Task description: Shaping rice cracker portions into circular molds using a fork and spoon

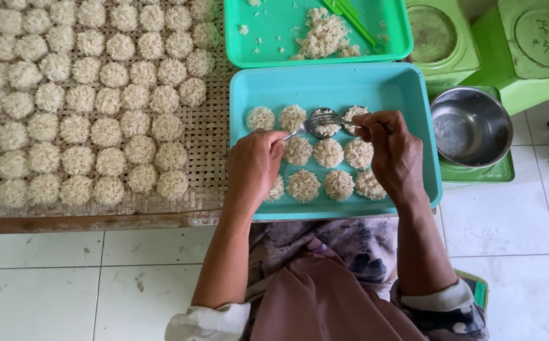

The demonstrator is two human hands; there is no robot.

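over the teal tray (413, 95) on the person's lap, both hands meet at the back row of noodle discs. the left hand (255, 164) has its fingers curled shut around the handle of a metal fork (315, 124), whose long axis runs up and to the right from that fist, tines lying across a small round ring mould (325, 123) packed with noodles. the right hand (394, 151) comes in from the other side, its fingertips pressed together at the mould's right edge, just beside the disc at the end of the row (354, 115); whether they pinch the rim itself or only rest against it i cannot tell. the mould sits just beyond the fork hand and directly left of the right fingertips, so the right hand is the nearer of the two.

the teal tray holds about a dozen finished discs in three rows (a front one half hidden by the left wrist). behind it, a green tray (400, 44) carries a loose heap of cooked noodles (322, 35) and green tongs (353, 19). to the left, a woven bamboo mat (208, 145) is covered with many more discs in tight rows. to the right, an empty-looking steel bowl (470, 126) rests on a green container.
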